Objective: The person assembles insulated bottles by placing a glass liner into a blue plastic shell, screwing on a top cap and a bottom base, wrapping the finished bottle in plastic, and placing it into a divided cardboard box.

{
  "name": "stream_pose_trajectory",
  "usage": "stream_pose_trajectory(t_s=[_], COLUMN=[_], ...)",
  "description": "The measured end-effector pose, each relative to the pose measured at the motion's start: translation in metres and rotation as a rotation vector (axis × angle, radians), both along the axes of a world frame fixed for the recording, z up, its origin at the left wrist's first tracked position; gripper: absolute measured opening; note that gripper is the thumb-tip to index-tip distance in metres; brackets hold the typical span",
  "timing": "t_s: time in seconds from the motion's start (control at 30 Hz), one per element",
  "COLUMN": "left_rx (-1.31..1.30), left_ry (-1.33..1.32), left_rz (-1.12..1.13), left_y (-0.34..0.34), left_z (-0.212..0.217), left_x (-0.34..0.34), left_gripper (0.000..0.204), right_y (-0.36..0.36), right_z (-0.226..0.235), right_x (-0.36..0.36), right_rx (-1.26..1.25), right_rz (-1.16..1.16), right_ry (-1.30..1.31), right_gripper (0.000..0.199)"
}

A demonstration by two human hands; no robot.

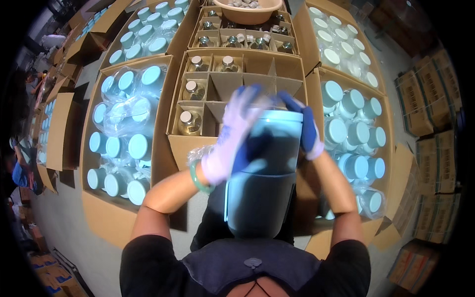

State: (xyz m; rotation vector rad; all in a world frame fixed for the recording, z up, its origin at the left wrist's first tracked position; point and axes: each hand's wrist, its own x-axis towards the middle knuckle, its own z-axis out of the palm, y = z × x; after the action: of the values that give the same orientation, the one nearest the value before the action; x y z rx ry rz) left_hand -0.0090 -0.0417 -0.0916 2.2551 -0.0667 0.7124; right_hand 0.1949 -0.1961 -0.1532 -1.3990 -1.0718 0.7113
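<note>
A large light blue plastic canister (262, 193) stands upright at my lap, its rim near my hands. My left hand (235, 131), in a white and blue glove, is at the upper left side of the canister. Its fingers are smeared by motion. My right hand (309, 126), in a similar glove, bends round the canister's upper right edge. Whatever lies between the hands at the top is blurred. Just beyond stands a divided carton (242, 53), with clear glass bottles (190, 123) with pale caps in several cells along its left and far sides.
Cartons of blue-lidded canisters flank me on the left (163, 94) and right (357, 133). Farther ahead, a pinkish basin (250, 15) of small pale pieces rests over another bottle carton. Strapped boxes (435, 163) are stacked at the far right. People work at far left.
</note>
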Motion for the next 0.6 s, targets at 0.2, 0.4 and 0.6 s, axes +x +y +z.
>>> stream_pose_trajectory(t_s=[0.2,0.4,0.6], left_rx=[0.063,-0.314,0.004], left_ry=[-0.045,-0.165,-0.132], left_rz=[-0.016,-0.134,-0.118], left_y=[0.006,0.009,0.021], left_z=[0.016,0.01,0.022], left_x=[-0.004,0.004,0.014], left_gripper=[0.086,0.076,0.07], right_y=[0.0,0.005,0.019], right_z=[-0.001,-0.016,-0.019], right_x=[-0.003,0.016,0.001], right_rx=[0.205,0.064,0.047], right_rz=[-0.02,-0.057,0.014], right_ry=[0.056,0.029,0.433], right_gripper=[0.067,0.077,0.08])
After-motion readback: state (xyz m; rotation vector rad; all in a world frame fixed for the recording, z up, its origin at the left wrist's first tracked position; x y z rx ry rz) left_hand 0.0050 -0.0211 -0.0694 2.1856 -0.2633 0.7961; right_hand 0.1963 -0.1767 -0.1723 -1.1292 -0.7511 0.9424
